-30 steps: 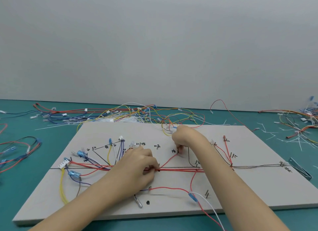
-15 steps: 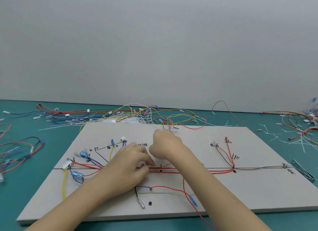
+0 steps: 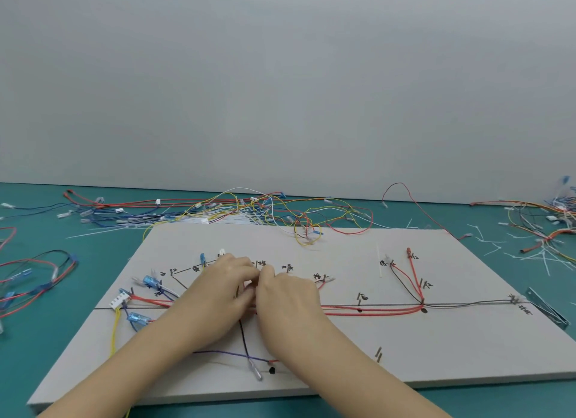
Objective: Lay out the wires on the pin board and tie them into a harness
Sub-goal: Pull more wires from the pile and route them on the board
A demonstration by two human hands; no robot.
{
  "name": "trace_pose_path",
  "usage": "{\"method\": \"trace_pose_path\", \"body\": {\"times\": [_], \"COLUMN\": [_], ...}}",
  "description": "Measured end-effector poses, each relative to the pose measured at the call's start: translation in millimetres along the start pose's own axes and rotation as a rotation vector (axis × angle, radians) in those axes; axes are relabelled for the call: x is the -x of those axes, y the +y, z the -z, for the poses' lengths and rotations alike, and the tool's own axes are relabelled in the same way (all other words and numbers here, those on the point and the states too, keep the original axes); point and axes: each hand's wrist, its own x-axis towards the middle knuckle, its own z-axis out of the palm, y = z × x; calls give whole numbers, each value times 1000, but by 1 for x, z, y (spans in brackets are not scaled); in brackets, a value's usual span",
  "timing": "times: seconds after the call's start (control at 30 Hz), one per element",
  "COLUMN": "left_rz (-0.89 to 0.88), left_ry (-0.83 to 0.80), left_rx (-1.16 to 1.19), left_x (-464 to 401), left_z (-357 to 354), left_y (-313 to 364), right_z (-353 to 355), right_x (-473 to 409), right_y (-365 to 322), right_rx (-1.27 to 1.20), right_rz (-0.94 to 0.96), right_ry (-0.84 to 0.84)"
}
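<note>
Pin board (image 3: 405,349), grey, on the teal worktop, near edge toward you. Red trunk wires (image 3: 374,310) run along the drawn line from mid-board toward the right edge. Your right hand (image 3: 290,299) has come back from the far branch point to meet your left hand (image 3: 218,293) at mid-board; both sets of fingers are curled together over the bundle, seemingly pinching it, though the contact is hidden. Routing there looks finished; tying probably follows. Spare wires (image 3: 249,212) lie beyond the far edge.
</note>
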Motion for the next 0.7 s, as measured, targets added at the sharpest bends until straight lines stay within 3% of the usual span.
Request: {"method": "trace_pose_path", "body": {"times": [0.17,0.4,0.57,0.7], "left_rz": [26,-75,-177,-149], "left_ry": [-16,-34,-28,-9], "left_rx": [-2,8,-23,31], "left_x": [1,2,2,-2], "left_z": [-9,-18,-20,-24], "left_y": [-1,9,14,17], "right_z": [-3,7,14,12], "right_x": [8,20,24,28], "right_y": [4,27,54,73], "right_rx": [-46,-160,-479,-681], "right_rz": [-27,-68,-149,-237], "right_ry": [-23,-135,-266,-315]}}
